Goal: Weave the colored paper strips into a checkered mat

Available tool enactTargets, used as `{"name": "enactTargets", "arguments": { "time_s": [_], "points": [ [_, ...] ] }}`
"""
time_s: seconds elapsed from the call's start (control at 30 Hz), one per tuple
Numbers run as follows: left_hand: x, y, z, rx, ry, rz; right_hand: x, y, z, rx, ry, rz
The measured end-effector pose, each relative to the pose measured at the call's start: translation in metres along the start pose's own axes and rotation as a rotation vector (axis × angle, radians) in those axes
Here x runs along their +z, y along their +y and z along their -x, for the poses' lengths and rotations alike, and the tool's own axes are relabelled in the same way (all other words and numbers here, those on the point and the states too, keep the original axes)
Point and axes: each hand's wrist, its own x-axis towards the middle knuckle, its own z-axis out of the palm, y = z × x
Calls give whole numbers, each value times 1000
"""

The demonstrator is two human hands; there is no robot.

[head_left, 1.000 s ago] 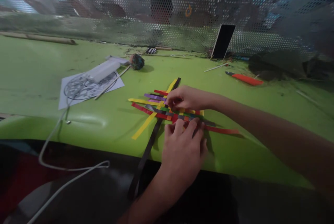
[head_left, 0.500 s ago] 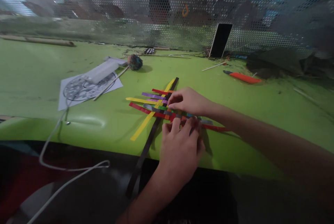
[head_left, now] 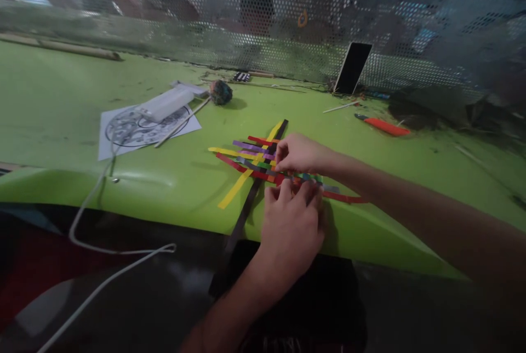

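Observation:
A woven mat of coloured strips (head_left: 257,158) lies on the green tabletop, with loose ends sticking out to the left. Its strips are red, purple, green, grey and more; a yellow strip (head_left: 235,189) and a longer black strip (head_left: 247,202) cross them at a slant, the black one hanging over the front edge. My right hand (head_left: 303,154) reaches in from the right, thumb and forefinger pinched at the weave beside the black strip. From the front, my left hand (head_left: 292,221) grips the weave's near edge with curled fingers. Both hands' fingertips are partly hidden.
A white plastic device (head_left: 166,102) with a cable rests on a printed sheet (head_left: 107,144) at left, near a thin stick and a dark ball (head_left: 221,92). A phone (head_left: 353,68) leans on the perforated metal screen. An orange-handled cutter (head_left: 386,126) lies at right.
The whole view has shifted slightly, so the mat and hands appear a little further right. Both hands stay at the weave, the right one still pinching.

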Motion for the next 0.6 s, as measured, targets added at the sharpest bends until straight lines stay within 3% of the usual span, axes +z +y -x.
{"name": "enactTargets", "arguments": {
  "time_s": [0.13,0.6],
  "points": [
    [0,-1,0,8,2,14,0,4,-7,12,-81,-47],
    [2,-1,0,7,13,30,0,3,-8,66,-65,-92]
  ]
}}
